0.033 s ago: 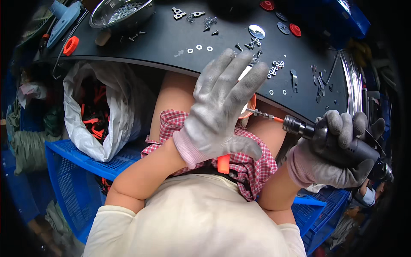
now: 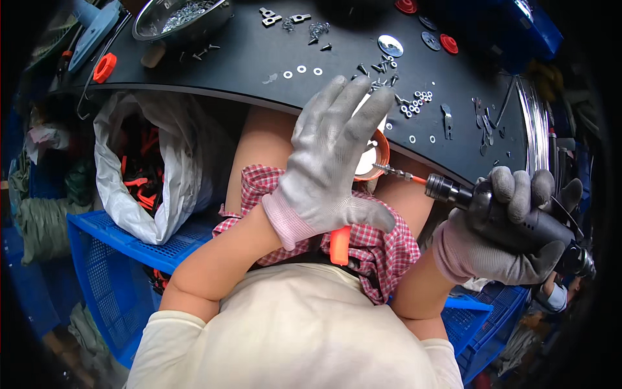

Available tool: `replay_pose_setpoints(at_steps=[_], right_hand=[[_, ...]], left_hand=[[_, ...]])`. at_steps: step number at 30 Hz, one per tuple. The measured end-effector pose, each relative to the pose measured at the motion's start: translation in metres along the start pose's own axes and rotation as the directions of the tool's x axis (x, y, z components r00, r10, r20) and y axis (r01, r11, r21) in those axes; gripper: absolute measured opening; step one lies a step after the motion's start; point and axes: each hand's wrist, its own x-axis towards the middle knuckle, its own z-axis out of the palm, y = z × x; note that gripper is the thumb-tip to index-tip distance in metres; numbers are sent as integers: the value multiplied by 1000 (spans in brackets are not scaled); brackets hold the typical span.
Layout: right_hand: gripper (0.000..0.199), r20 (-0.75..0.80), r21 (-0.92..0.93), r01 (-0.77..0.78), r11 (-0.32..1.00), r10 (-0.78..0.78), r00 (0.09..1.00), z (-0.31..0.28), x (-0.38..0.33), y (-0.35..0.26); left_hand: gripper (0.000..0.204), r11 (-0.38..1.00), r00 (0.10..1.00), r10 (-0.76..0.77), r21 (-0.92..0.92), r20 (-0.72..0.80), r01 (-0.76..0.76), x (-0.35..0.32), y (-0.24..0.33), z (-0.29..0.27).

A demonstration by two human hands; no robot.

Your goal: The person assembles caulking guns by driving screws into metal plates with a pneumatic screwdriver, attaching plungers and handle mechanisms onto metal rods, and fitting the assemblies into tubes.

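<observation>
A: Here, the left hand (image 2: 330, 168) in a grey glove lies fingers spread over an orange part (image 2: 376, 155) held on the lap, just under the table edge (image 2: 259, 97). The right hand (image 2: 512, 227) is clenched round a black power driver (image 2: 492, 207), its bit (image 2: 395, 172) pointing at the part's rim.

B: What risk does this show?

A: Probably a slip: the bit sits close to the spread fingers, and the part rests on soft checked cloth (image 2: 382, 246), so it may rock and skid.

B: And the surroundings?

A: A dark table strewn with washers (image 2: 301, 69), screws (image 2: 382, 65) and metal plates; a steel bowl (image 2: 178, 16) of fasteners at the far edge. A white bag (image 2: 123, 188) of orange pieces rests on a blue crate (image 2: 116, 259).
</observation>
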Motion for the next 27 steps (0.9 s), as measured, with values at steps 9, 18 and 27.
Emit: replay_pose_setpoints(at_steps=[9,18,27], right_hand=[[58,114,-197,24,980,-1,993,24,3,35],[53,215,-493,-281,823,428,878,37,32,31],[31,371,-370,-74,926,220,902,43,27,66]], left_hand=[[106,869,950,-265,-385,166,310,-11,-19,18],[96,844,943,-290,-421,163,333,-13,-18,20],[85,885,965,-261,-392,35,254,-16,-19,30]])
